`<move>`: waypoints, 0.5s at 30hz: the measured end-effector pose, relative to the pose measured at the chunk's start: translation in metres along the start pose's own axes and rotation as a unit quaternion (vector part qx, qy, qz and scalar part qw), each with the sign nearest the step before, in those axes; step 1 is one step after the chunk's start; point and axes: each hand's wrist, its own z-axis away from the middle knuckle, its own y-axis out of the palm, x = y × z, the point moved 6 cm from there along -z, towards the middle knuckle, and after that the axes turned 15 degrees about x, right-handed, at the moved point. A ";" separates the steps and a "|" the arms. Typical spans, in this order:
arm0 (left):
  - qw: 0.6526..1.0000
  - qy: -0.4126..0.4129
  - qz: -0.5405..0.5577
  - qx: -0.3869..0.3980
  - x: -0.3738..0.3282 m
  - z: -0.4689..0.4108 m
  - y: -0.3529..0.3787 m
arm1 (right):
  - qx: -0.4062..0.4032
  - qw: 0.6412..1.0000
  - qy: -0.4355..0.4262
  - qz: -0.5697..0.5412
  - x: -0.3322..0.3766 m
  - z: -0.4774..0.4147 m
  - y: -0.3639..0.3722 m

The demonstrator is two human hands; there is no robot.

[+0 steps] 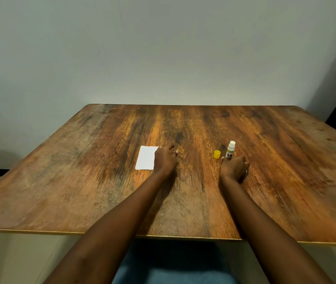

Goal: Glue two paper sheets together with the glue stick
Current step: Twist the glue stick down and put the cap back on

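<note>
**Uncapped glue stick upright by the right hand, white paper under the left**

A wide wooden table (pixel 101 171) with a dark, streaky brown grain fills the view, set against a plain pale wall (pixel 163 48). Something dark stands at the far right edge, too cut off to identify. Blue cloth (pixel 173 267) shows below the near table edge.

The white rectangular paper sheet (pixel 145 157) lies flat on the table left of centre. Whether it is one sheet or two stacked cannot be told. The left hand (pixel 165 158) covers the paper's right edge, fingers loosely curled with the tips stretched toward the far side; it presses or rests there rather than gripping anything.

To the right, the small white glue stick (pixel 230 151) with a red-and-yellow label stands upright, its white top exposed. Its small yellow plastic cap (pixel 217 154) sits on the table just beside it to the left, apart from the tube. The right hand (pixel 234 167) lies directly in front of the tube and hides its base; the fingers are curled inward, and whether they grasp the tube cannot be told.
</note>
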 end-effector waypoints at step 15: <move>0.995 0.019 0.099 0.022 -0.007 -0.024 0.002 | 0.081 0.983 -0.165 -0.019 0.037 0.006 0.021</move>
